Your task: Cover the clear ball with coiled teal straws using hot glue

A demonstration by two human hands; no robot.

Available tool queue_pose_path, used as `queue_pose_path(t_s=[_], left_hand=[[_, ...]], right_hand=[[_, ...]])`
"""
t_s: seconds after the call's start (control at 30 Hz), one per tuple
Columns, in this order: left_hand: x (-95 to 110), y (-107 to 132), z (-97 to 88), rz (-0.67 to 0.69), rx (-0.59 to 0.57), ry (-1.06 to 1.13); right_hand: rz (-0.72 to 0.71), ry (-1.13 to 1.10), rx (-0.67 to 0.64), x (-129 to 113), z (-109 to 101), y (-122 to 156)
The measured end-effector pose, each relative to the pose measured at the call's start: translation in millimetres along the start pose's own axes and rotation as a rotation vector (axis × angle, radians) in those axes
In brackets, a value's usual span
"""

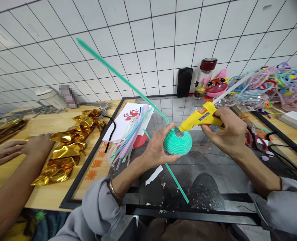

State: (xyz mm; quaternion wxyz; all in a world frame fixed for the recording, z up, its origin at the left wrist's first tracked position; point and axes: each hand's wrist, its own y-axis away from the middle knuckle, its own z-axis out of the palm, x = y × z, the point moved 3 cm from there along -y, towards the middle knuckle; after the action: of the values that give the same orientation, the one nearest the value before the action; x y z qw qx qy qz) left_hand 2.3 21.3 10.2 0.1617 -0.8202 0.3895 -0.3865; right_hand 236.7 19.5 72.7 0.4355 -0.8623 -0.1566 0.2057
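My left hand [156, 147] grips a teal dome [178, 144] wound from pipe cleaner, held above a glass work surface [209, 174]. A long teal pipe cleaner [118, 74] runs from the dome's top up to the left. A second teal length [176, 179] slants down below my left hand. My right hand [227, 132] is closed round a yellow glue gun [201, 117]. Its nozzle touches the top of the dome.
Pastel pipe cleaners [130, 134] lie on white paper left of the dome. Gold foil [68, 147] covers the wooden table, where another person's hands [20, 147] rest. A phone [184, 82], a jar [204, 77], a tangle of coloured pipe cleaners [276, 83] and scissors [254, 139] sit right.
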Motion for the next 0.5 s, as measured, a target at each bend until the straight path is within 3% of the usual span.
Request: queue_pose_path(t_s=[0.23, 0.5], left_hand=[[0.5, 0.3, -0.6, -0.011, 0.000, -0.004], [-0.1, 0.0, -0.3, 0.018, 0.007, 0.006]], right_hand=[[0.004, 0.052, 0.050, 0.4, 2.9, 2.3], [-0.155, 0.001, 0.106, 1.5, 1.8, 3.2]])
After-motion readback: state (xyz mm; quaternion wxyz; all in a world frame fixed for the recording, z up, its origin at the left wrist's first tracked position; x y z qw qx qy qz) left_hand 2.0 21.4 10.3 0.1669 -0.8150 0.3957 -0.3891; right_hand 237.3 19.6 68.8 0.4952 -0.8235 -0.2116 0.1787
